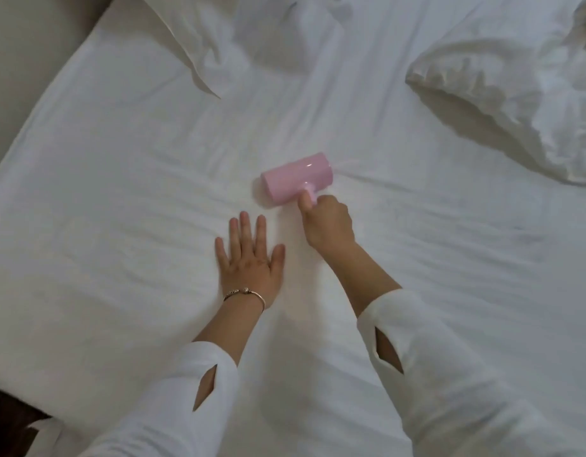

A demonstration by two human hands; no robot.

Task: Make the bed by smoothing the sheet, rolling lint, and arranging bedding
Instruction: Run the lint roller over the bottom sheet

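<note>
At the far left we see a strip of beige floor (11, 103) beside the bed, and the white sheet (120, 192) spreads across nearly the whole view, lightly wrinkled. Near the top left a pillow (192, 37) lies on the sheet, one corner pointing toward the middle.

Our left hand (250, 255) lies flat on the sheet, palm down, fingers straight and slightly spread, holding nothing. A thin bracelet (245, 293) circles that wrist, and a white sleeve (173, 400) with a slit in the cuff covers the forearm.

Just to the right and a little farther up, the pink roller (296, 181) sits on the sheet near the middle of the bed, its drum lying crosswise and tilted. Our right hand (327, 222) grips its short handle, fingers curled tightly around it, with the thumb along the stem just below the drum. The two hands are near each other but apart. The right forearm wears a matching sleeve.

At the upper right a crumpled white duvet (522, 94) is heaped on the sheet, well apart from the roller.
</note>
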